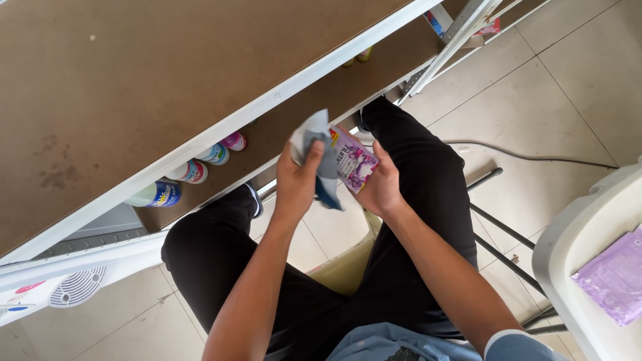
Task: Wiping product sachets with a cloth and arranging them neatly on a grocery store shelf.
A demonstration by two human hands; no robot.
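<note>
My left hand point(296, 179) grips a crumpled grey-blue cloth point(322, 155) and presses it against a purple and pink flowered pouch point(355, 162). That pouch is held from below and behind by my right hand point(384, 189). Both hands are raised in front of me, above my knees in black trousers, just before the edge of a brown shelf point(167, 73).
Several bottles point(194, 172) with coloured labels lie in a row on the lower brown shelf. A white fan point(77, 286) sits at the lower left. A white plastic chair point(575, 247) at right holds a purple packet point(612, 277). A black cable point(535, 159) crosses the tiled floor.
</note>
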